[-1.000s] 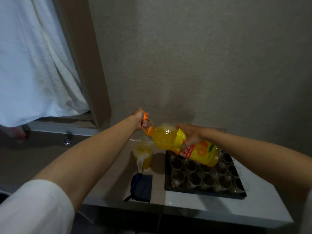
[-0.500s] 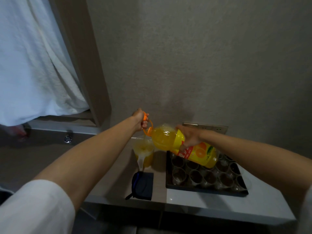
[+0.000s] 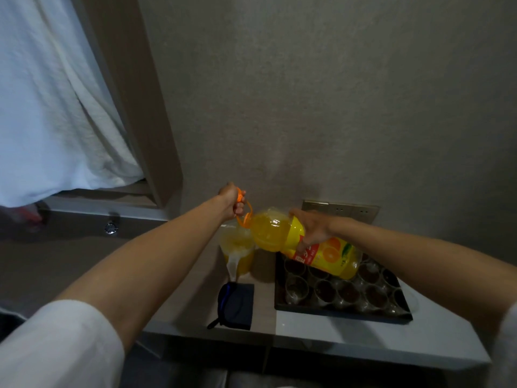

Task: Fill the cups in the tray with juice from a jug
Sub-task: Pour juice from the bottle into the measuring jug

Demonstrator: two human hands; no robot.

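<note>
Juice bottle (image 3: 302, 245) hides far cups (image 3: 324, 289) in tray (image 3: 335, 315). Bottle mouth hidden behind left hand (image 3: 233, 201) and orange handle (image 3: 242, 212); stream into jug (image 3: 239, 253) unclear. Right hand (image 3: 314, 228) palm hidden against bottle. Label text too small to read. Cup contents too dim to tell.

The grey table (image 3: 321, 336) bears a dark tray (image 3: 335, 313), a jug (image 3: 237, 252) and a dark pouch (image 3: 236, 305).

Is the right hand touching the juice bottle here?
Touching. The head view shows the right hand with fingers wrapped over the tilted juice bottle at its label, no gap visible.
</note>
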